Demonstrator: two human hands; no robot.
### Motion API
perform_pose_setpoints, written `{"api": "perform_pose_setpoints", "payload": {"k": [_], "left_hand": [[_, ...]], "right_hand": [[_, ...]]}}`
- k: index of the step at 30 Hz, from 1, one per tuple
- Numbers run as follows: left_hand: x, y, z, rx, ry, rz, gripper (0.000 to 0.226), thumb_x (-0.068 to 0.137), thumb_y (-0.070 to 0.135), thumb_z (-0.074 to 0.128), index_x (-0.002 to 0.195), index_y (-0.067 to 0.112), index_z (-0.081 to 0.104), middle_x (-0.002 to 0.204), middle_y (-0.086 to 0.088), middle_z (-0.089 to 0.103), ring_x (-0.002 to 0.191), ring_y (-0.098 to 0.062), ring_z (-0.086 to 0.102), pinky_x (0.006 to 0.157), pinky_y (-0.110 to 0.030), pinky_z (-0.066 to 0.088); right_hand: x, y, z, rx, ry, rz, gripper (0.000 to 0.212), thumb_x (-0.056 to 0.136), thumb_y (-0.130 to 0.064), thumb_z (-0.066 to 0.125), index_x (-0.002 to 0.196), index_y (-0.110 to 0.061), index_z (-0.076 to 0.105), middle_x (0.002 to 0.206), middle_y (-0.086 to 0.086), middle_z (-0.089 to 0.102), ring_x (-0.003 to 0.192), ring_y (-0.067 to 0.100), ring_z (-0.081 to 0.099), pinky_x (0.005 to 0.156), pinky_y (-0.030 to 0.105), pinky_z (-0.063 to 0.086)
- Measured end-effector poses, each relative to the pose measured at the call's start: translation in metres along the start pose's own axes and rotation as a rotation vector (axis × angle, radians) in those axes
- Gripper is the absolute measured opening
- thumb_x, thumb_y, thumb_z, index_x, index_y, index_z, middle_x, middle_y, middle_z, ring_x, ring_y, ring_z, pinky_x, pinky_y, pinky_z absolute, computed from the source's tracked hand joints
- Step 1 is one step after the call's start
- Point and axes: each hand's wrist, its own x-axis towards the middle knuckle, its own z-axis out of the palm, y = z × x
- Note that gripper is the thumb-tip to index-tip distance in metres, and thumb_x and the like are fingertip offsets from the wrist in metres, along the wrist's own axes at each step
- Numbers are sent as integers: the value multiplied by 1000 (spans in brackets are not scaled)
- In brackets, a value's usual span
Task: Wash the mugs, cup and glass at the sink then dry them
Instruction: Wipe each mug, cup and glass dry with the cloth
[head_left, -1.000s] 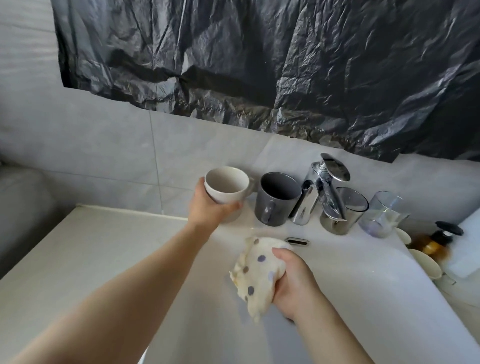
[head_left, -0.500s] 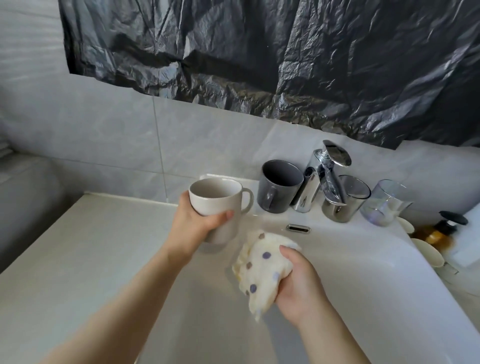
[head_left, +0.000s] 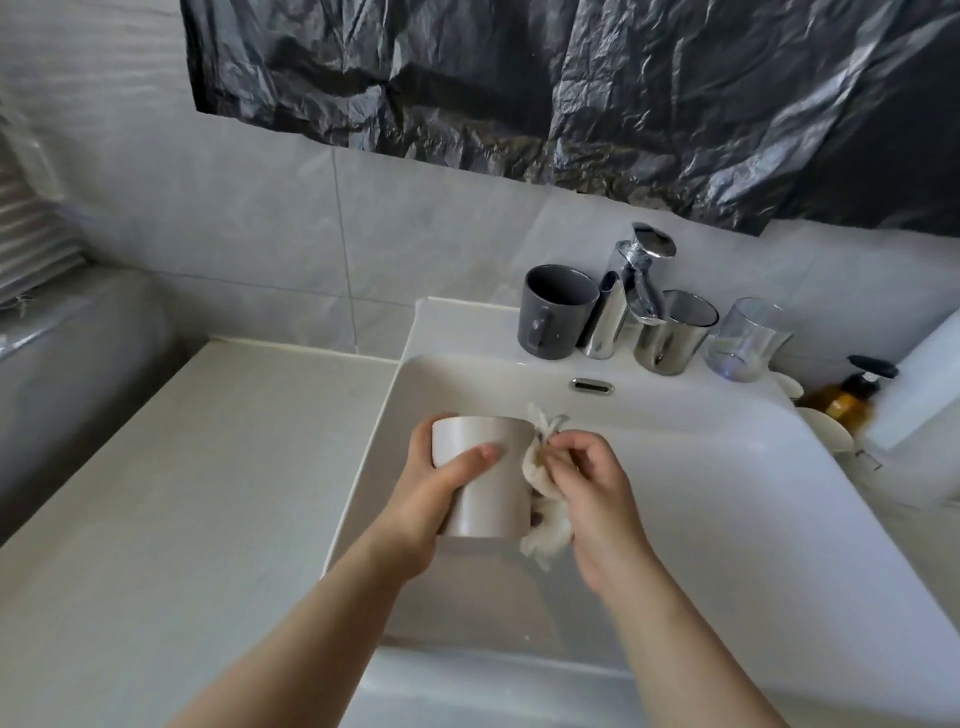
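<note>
Now the left hand holds the white mug over the left part of the sink, with fingers and thumb wrapped tight around its wall. The mug is tilted and its opening points away from the camera, so its inside is not visible. The right hand presses a pale cloth against the right side of the mug, the fingers closed on the cloth; the mug handle is hidden there. On the back ledge stand the dark grey mug, just beside the tap, then the metal cup and the glass. The grey mug looks empty; the metal cup's inside is hard to see. A brown bottle at the right is partly hidden.
</note>
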Motion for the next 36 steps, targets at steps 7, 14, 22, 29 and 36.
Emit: {"api": "perform_pose_setpoints", "payload": {"k": [7, 14, 22, 29, 36], "left_hand": [[-3, -1, -5, 178, -58, -9, 84, 41, 48, 76, 116, 25, 46, 108, -5, 62, 91, -20, 66, 65, -32, 54], [-12, -7, -6, 245, -7, 6, 91, 38, 51, 75, 120, 22, 45, 107, -3, 62, 92, -19, 65, 66, -30, 52], [-31, -6, -12, 187, 28, -12, 91, 37, 50, 75, 118, 24, 44, 106, -7, 61, 88, -22, 65, 58, -30, 53], [-31, -6, -10, 167, 94, -7, 99, 35, 52, 74, 124, 23, 42, 104, -5, 61, 85, -21, 65, 56, -29, 52], [-30, -7, -12, 148, 123, -13, 74, 55, 38, 74, 121, 23, 43, 106, -5, 60, 89, -24, 64, 65, -36, 54]], "right_hand": [[-14, 15, -4, -571, -58, -140, 26, 94, -6, 43, 116, -16, 54, 97, 0, 62, 73, 21, 53, 62, 29, 42], [-16, 23, -7, -457, -100, -9, 16, 92, -3, 44, 95, -15, 54, 73, -8, 57, 78, 16, 53, 59, 16, 40], [-20, 29, -9, -436, -192, -115, 39, 91, -3, 47, 101, -39, 57, 94, -2, 65, 72, 14, 60, 47, 28, 51], [-19, 27, 0, -423, -86, -71, 29, 98, -11, 42, 73, -18, 55, 68, 2, 54, 49, 4, 48, 40, 20, 43], [-24, 20, 4, 109, -161, 174, 33, 87, 14, 47, 97, -11, 66, 81, 10, 65, 66, 15, 63, 51, 21, 49]]}}
